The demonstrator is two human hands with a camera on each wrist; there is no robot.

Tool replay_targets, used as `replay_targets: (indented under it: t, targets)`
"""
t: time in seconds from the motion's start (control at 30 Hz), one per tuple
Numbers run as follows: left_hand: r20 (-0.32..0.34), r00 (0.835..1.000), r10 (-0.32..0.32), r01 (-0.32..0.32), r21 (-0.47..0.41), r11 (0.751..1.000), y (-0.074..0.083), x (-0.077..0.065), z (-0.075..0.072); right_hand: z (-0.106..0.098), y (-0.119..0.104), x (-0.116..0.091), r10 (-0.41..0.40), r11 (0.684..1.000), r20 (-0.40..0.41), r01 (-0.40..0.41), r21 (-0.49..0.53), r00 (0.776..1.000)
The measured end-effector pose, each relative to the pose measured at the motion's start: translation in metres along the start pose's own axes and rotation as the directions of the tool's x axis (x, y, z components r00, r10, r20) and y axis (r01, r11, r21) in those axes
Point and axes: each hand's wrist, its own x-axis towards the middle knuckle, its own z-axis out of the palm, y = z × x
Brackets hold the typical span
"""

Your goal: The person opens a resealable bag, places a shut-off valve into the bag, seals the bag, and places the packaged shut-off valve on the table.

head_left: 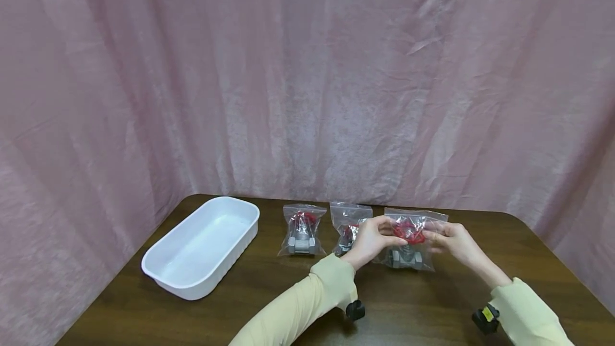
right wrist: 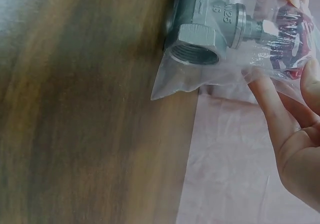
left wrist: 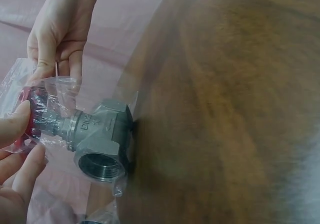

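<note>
A grey metal valve [head_left: 405, 257] with a red handwheel [head_left: 408, 233] stands on the table inside a clear zip bag [head_left: 434, 217]. My left hand [head_left: 371, 240] pinches the handwheel through the plastic from the left. From the other side, my right hand [head_left: 454, 242] grips the bag at the wheel with thumb and fingers. In the left wrist view, the valve body [left wrist: 102, 129] shows a threaded port facing the camera. Raised lettering marks the valve body [right wrist: 205, 21] in the right wrist view. Plastic glare partly hides the wheel.
Two more bagged valves stand to the left: one valve [head_left: 302, 239] farther off, another valve [head_left: 348, 231] partly behind my left hand. A white rectangular tray [head_left: 247, 236] sits at the table's left. Pink curtain [head_left: 307, 79] hangs behind the brown wooden table [head_left: 399, 303].
</note>
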Motion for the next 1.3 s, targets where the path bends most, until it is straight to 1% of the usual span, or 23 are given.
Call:
replay_targets:
  t: [0.13, 0.23, 0.37, 0.43, 0.53, 0.6, 0.7, 0.77, 0.8, 0.87, 0.93, 1.0, 1.07, 1.2, 1.3]
  targets:
    - [-0.007, 1.0, -0.008, 0.008, 0.036, 0.999, -0.002, 0.007, 0.001, -0.003, 0.003, 0.005, 0.011, 1.0, -0.015, -0.011, -0.017, 1.0]
    - [-0.021, 1.0, -0.012, 0.013, 0.064, 0.998, -0.003, 0.01, 0.002, -0.004, 0.007, 0.009, 0.017, 0.999, -0.011, -0.018, -0.032, 1.0]
    - [-0.034, 0.998, -0.046, 0.048, 0.051, 0.998, -0.004, 0.014, 0.003, -0.006, 0.01, 0.014, 0.04, 0.999, -0.003, -0.04, -0.037, 0.999]
    - [-0.033, 0.997, -0.069, 0.07, 0.027, 0.997, -0.004, 0.016, 0.003, -0.006, 0.01, 0.017, 0.055, 0.998, -0.007, -0.056, -0.029, 0.998]
    - [-0.037, 0.996, -0.081, 0.083, 0.036, 0.996, -0.006, 0.021, 0.003, -0.007, 0.01, 0.02, 0.069, 0.998, -0.007, -0.069, 0.001, 0.998]
    - [-0.043, 0.995, -0.091, 0.093, 0.046, 0.995, -0.007, 0.024, 0.003, -0.007, 0.012, 0.022, 0.076, 0.996, 0.003, -0.076, 0.039, 0.997]
    - [-0.058, 0.991, -0.117, 0.12, 0.045, 0.992, -0.009, 0.027, 0.004, -0.009, 0.017, 0.027, 0.082, 0.991, 0.04, -0.085, 0.103, 0.996]
    - [-0.068, 0.987, -0.145, 0.147, 0.033, 0.989, -0.01, 0.029, 0.004, -0.015, 0.042, 0.035, 0.029, 0.978, 0.095, -0.048, 0.201, 0.995]
    - [-0.073, 0.984, -0.162, 0.164, 0.021, 0.986, -0.01, 0.03, 0.004, -0.016, 0.044, 0.036, 0.036, 0.974, 0.108, -0.059, 0.217, 0.994]
    - [-0.075, 0.98, -0.186, 0.187, 0.008, 0.982, -0.009, 0.032, 0.004, -0.018, 0.045, 0.039, 0.052, 0.972, 0.125, -0.079, 0.223, 0.991]
    - [-0.077, 0.975, -0.209, 0.21, 0.002, 0.978, -0.007, 0.033, 0.003, -0.019, 0.042, 0.042, 0.085, 0.971, 0.125, -0.11, 0.214, 0.989]
    - [-0.069, 0.972, -0.224, 0.225, 0.0, 0.974, -0.005, 0.034, 0.002, -0.014, 0.017, 0.039, 0.18, 0.973, 0.093, -0.191, 0.129, 0.979]
    - [-0.063, 0.968, -0.242, 0.243, 0.008, 0.97, -0.004, 0.034, 0.002, -0.013, 0.012, 0.04, 0.218, 0.969, 0.091, -0.227, 0.1, 0.972]
    - [-0.054, 0.954, -0.295, 0.296, 0.008, 0.955, -0.003, 0.035, 0.002, -0.012, 0.011, 0.044, 0.278, 0.95, 0.114, -0.29, 0.112, 0.954]
    - [-0.063, 0.944, -0.323, 0.325, 0.021, 0.946, -0.004, 0.037, 0.003, -0.012, 0.014, 0.047, 0.292, 0.937, 0.149, -0.314, 0.154, 0.945]
